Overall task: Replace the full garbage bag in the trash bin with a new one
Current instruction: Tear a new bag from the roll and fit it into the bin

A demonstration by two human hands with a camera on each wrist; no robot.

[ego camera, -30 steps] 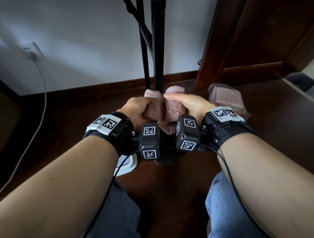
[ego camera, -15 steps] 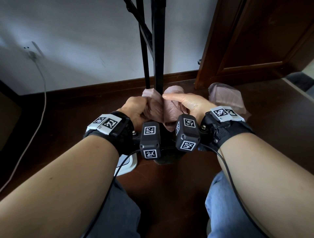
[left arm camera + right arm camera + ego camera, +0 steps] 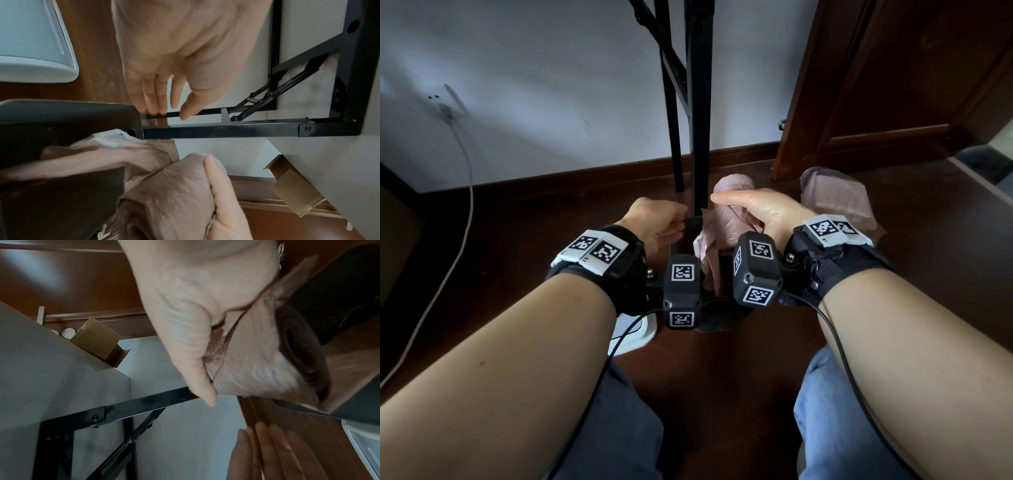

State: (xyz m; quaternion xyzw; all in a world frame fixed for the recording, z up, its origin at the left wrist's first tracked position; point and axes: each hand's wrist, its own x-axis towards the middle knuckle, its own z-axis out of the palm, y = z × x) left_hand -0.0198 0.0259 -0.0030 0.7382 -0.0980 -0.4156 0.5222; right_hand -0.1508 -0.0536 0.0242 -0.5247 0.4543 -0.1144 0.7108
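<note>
My right hand (image 3: 753,212) grips a roll of pink garbage bags (image 3: 727,224), thumb along its top (image 3: 218,178). The roll's coiled end (image 3: 302,353) shows in the right wrist view. A loose pink sheet (image 3: 107,151) trails from the roll down into the black trash bin (image 3: 61,116) below both hands. My left hand (image 3: 659,222) is open just left of the roll and holds nothing. Its straight fingers (image 3: 152,97) reach the bin's rim corner. A filled pink garbage bag (image 3: 835,198) lies on the floor to the right.
Black metal table legs (image 3: 700,102) stand right behind the bin against the white wall. A white lid (image 3: 635,330) lies on the dark wooden floor at the left. A brown door (image 3: 893,85) is at the right. A white cable (image 3: 465,178) hangs at the left.
My left hand has let go of the pink plastic and moved left, its fingers now straight. The right hand keeps the roll, and a sheet now hangs loose from it.
</note>
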